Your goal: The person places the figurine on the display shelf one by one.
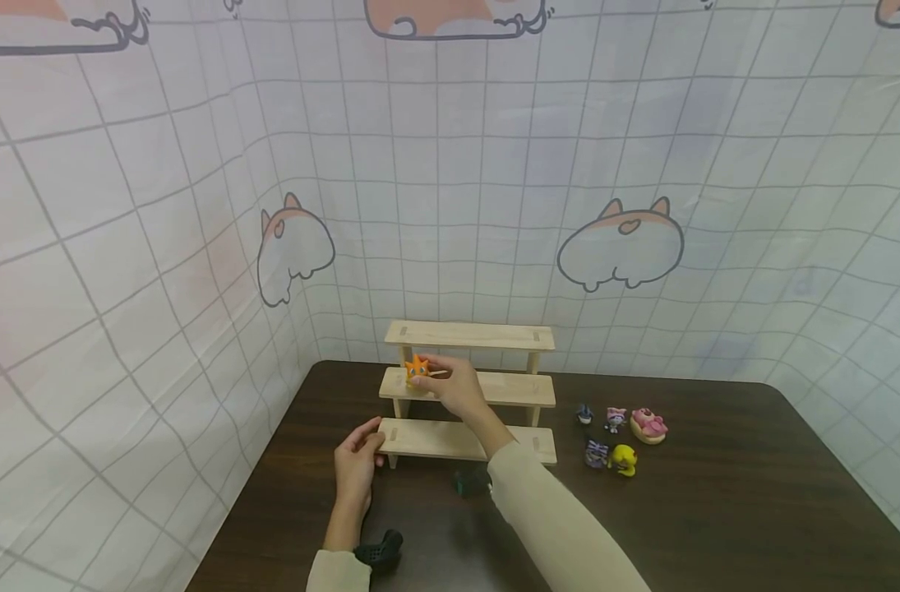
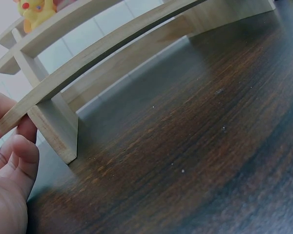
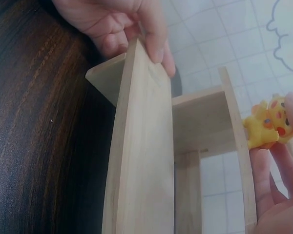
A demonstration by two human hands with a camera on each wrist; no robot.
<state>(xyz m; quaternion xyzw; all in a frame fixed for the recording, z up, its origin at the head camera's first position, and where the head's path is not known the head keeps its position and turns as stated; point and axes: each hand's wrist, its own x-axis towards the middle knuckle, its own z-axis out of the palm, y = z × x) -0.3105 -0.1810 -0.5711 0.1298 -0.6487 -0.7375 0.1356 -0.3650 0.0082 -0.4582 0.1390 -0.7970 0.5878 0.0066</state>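
A three-step wooden display stand (image 1: 442, 440) is at the back of the table. Near the left end of its middle step is a small yellow-orange toy figurine (image 1: 417, 372) with pointed ears and red cheeks. My right hand (image 1: 457, 390) pinches this figurine (image 3: 263, 130) by its head between thumb and fingers; its base is at the step's surface. At the left end of the lowest step, my left hand (image 1: 357, 462) holds the board, thumb above and fingers below. In the left wrist view, the curled fingers (image 2: 25, 148) are around the board's corner.
Right of the stand lie several small figurines: a dark blue one (image 1: 584, 413), a pink-and-white one (image 1: 616, 419), a pink one in a round base (image 1: 648, 426), a purple one (image 1: 596, 454) and a yellow one (image 1: 624, 460). Grid-patterned cloth (image 1: 464, 230) hangs behind the dark table (image 1: 716, 510).
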